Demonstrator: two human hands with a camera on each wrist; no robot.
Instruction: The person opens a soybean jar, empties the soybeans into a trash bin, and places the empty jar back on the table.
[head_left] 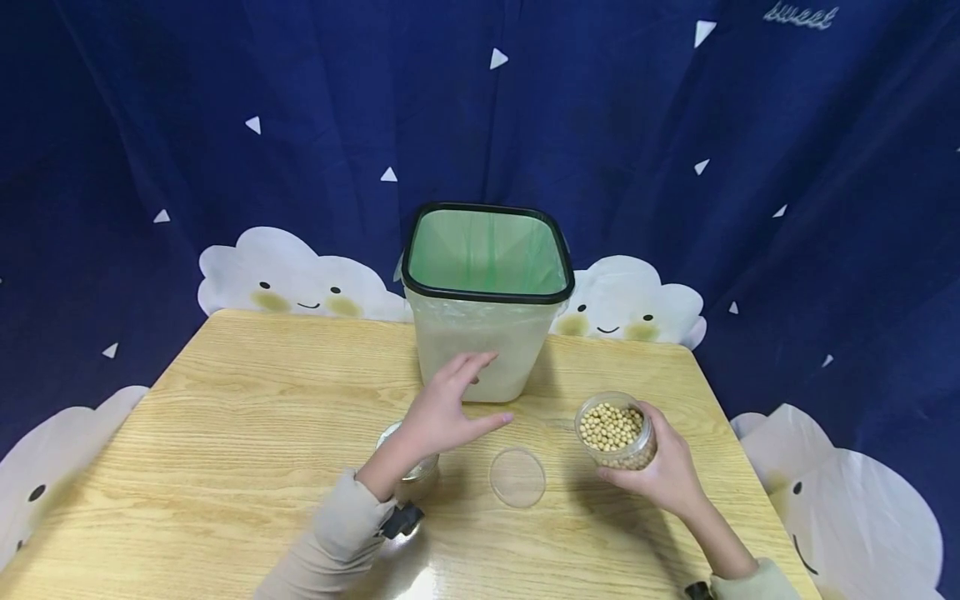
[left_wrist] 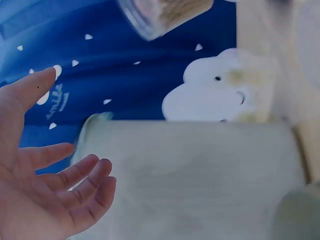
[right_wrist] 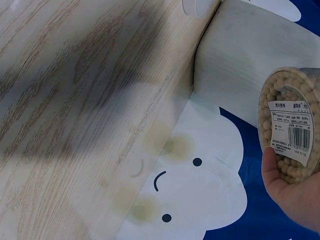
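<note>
My right hand grips a clear plastic jar above the table's right side. Small round pale-yellow balls fill it, and its open mouth tilts towards the head camera. A white barcode label shows on the jar's base in the right wrist view. Over the middle of the table, my left hand is spread with nothing in it, thumb apart from the fingers. Beneath its wrist stands a second clear container, mostly hidden. Between the hands, a clear round lid lies flat on the wood.
A pale bin with a black rim and a green inside stands at the table's back. The wooden table ends at a dark blue curtain printed with white clouds and triangles.
</note>
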